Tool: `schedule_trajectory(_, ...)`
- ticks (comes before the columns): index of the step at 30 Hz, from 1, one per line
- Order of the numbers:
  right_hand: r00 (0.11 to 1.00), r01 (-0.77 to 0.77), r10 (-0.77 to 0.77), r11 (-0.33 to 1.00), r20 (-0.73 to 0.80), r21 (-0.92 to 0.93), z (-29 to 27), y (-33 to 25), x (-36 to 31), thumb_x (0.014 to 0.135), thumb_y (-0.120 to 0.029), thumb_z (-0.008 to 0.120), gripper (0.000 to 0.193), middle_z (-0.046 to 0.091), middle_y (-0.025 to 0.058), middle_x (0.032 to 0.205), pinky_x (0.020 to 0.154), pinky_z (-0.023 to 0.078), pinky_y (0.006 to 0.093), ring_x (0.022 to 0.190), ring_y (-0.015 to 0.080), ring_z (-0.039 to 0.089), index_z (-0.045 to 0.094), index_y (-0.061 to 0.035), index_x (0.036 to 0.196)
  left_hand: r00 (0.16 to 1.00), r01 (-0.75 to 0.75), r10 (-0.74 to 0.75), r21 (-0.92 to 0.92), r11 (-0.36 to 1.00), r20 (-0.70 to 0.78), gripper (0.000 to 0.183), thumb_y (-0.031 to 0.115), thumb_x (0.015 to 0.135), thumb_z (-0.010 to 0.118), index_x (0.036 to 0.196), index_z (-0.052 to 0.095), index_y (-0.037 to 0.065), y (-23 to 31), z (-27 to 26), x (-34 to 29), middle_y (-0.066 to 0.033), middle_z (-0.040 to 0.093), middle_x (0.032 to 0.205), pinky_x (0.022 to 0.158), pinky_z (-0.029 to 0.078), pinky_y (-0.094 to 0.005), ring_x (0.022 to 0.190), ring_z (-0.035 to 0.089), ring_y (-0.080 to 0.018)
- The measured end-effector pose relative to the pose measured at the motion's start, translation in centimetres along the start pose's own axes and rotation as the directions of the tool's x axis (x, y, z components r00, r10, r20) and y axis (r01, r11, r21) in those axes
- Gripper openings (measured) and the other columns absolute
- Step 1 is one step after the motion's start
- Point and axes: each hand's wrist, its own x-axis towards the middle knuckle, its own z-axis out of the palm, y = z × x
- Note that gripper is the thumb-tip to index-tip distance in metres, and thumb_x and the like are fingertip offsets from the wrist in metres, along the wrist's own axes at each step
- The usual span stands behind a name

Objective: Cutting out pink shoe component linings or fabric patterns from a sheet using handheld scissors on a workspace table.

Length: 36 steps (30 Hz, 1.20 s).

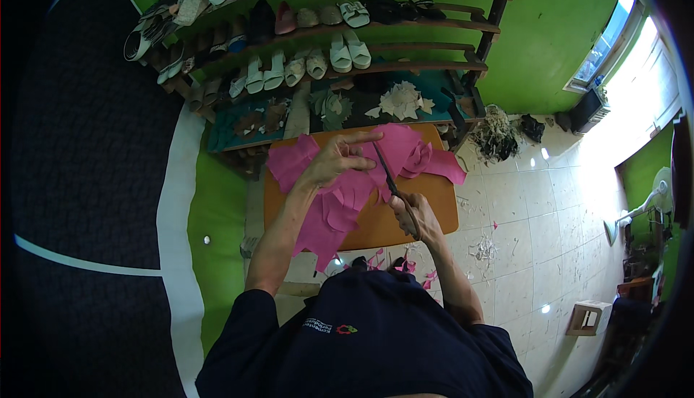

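My right hand (419,215) is closed round the handles of dark scissors (387,174), whose blades point up and left over a pink sheet (396,145). Left of the blades, my left hand (340,161) has its index finger stretched out near the scissor tip. Its other fingers are bent, and the pink sheet appears to be gripped between them, though the contact is partly hidden. More pink pieces (329,221) with cut, curved edges overlap beneath my left forearm. They lie on an orange-brown table (430,221), with some hanging over its front edge.
Behind the table stands a wooden rack (434,49) with shoes, sandals and pale cut-outs (403,100). Pink scraps (429,279) and shavings (484,248) litter the tiled floor (510,217). A white fan (656,194) and a small wooden stool (588,318) are at the right.
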Motion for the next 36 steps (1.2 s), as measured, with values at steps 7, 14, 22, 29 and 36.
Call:
schedule_trajectory(7, 0.999, -0.039, 0.039, 0.999, -0.03, 0.018, -0.2, -0.2, -0.4, 0.08, -0.069, 0.07, 0.066, 0.039, -0.0042, 0.056, 0.039, 0.035, 0.0259, 0.045, 0.0068, 0.045, 0.055, -0.0055, 0.073, 0.998, 0.03, -0.034, -0.099, 0.995, -0.043, 0.053, -0.006, 0.079, 0.072, 0.13, 0.065, 0.008, 0.0, 0.8, -0.1, -0.0087, 0.057, 0.141, 0.066, 0.055, -0.0198, 0.074, 0.062, -0.0036)
schedule_trajectory(14, 0.999, -0.039, 0.04, 0.999, -0.037, 0.037, 0.0, -0.2, -0.9, 0.081, -0.062, 0.073, 0.06, 0.043, -0.004, 0.056, 0.038, 0.036, 0.025, 0.044, 0.0069, 0.046, 0.057, -0.0048, 0.074, 1.0, 0.002, -0.002, -0.007, 1.0, -0.03, 0.051, -0.003, 0.082, 0.072, 0.131, 0.065, 0.01, -1.0, -0.9, 0.2, 0.001, 0.069, 0.092, 0.068, 0.052, -0.019, 0.075, 0.062, -0.0036)
schedule_trajectory(22, 1.0, -0.024, 0.023, 0.997, 0.018, 0.077, 0.2, 0.3, -0.5, 0.082, -0.068, 0.068, 0.066, 0.047, -0.002, 0.061, 0.043, 0.042, 0.026, 0.048, 0.0078, 0.049, 0.061, -0.0028, 0.085, 0.999, 0.039, -0.038, -0.063, 0.997, 0.016, 0.054, -0.004, 0.082, 0.07, 0.133, 0.064, 0.01, -1.2, 0.2, 0.0, 0.007, 0.051, 0.065, 0.065, 0.044, -0.0208, 0.064, 0.053, -0.0024)
schedule_trajectory(29, 0.999, -0.054, 0.054, 0.995, -0.005, 0.089, 0.0, 0.2, -0.5, 0.082, -0.068, 0.069, 0.064, 0.044, -0.0031, 0.058, 0.038, 0.035, 0.0255, 0.043, 0.0069, 0.044, 0.055, -0.0061, 0.076, 0.999, 0.021, -0.024, -0.101, 0.995, -0.028, 0.052, -0.002, 0.084, 0.07, 0.133, 0.063, 0.01, -1.6, 0.5, 0.1, -0.0012, 0.066, 0.104, 0.073, 0.055, -0.0219, 0.07, 0.058, -0.0034)
schedule_trajectory(36, 0.998, -0.07, 0.069, 0.994, 0.009, 0.09, 0.0, 0.2, -0.4, 0.084, -0.067, 0.065, 0.061, 0.044, -0.0031, 0.058, 0.039, 0.036, 0.0245, 0.044, 0.0065, 0.043, 0.047, -0.0102, 0.072, 0.994, 0.03, -0.045, -0.156, 0.987, -0.095, 0.048, -0.002, 0.083, 0.074, 0.129, 0.067, 0.009, -2.1, 0.7, 0.2, 0.0066, 0.053, 0.069, 0.07, 0.049, -0.0191, 0.065, 0.056, -0.0023)
